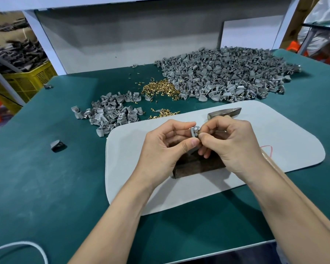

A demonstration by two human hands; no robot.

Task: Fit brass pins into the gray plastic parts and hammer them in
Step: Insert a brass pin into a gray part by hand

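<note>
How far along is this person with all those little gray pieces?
Done: unclear; I cannot tell which heap, the big heap or the small heap, is finished. In hand: the left hand holds one gray piece, the right hand pinches a pin against it. Left: hammering it; the hammer rests behind the hands, and loose pins lie nearby.

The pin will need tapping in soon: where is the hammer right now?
In the head view, the hammer shows its head over the pale mat, right of centre, just beyond the right hand and short of the large gray-parts pile.
</note>
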